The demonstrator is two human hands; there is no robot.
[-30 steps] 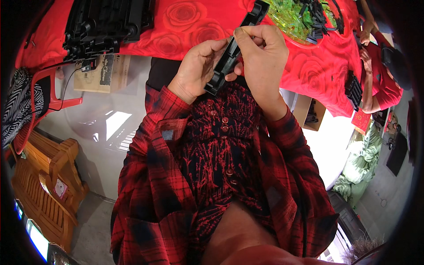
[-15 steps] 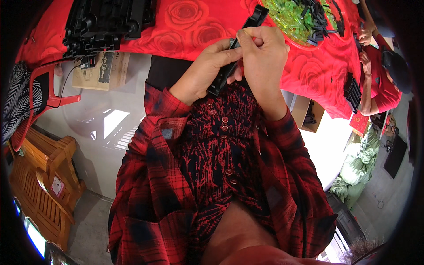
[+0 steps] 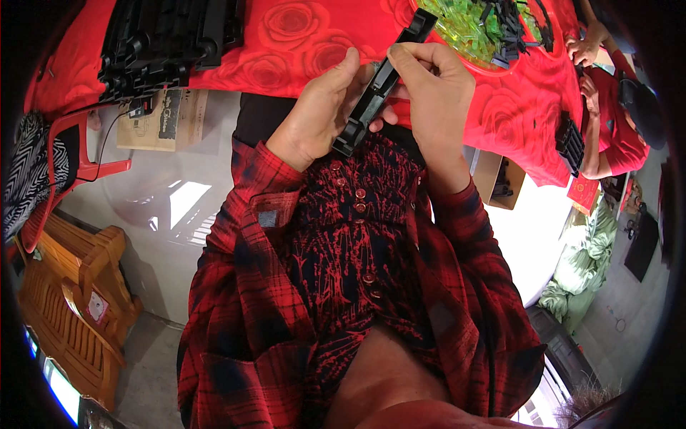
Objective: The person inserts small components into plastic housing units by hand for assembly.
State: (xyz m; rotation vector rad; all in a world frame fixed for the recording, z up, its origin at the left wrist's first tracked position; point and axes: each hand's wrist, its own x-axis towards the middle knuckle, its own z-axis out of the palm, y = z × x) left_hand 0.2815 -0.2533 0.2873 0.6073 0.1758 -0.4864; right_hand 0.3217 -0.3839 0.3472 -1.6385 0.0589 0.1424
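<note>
A long, narrow black plastic part [image 3: 369, 107] with a raised rim and shaped ends is held slantwise before my chest, over the table's front edge. My left hand [image 3: 319, 107] supports it from the left and beneath, its thumb lifted off. My right hand [image 3: 441, 89] pinches the upper part of it between thumb and bent fingers. Anything small under the right fingertips is hidden. Just beyond the right hand stands a round basin [image 3: 502, 71] with translucent yellow-green pieces [image 3: 461, 30] and small black pieces [image 3: 506, 34].
Similar black parts [image 3: 171, 39] are piled at the left on the red rose-patterned tablecloth [image 3: 293, 28]. Below are a carton [image 3: 163, 125], a red chair [image 3: 84, 164] and a wooden seat [image 3: 71, 307]. Another person [image 3: 622, 129] works at the right beside a black part [image 3: 569, 146].
My left thumb has lifted away from the black plastic part, showing more of its channel. The part has turned slightly face up, and my right hand still pinches it near its upper end.
</note>
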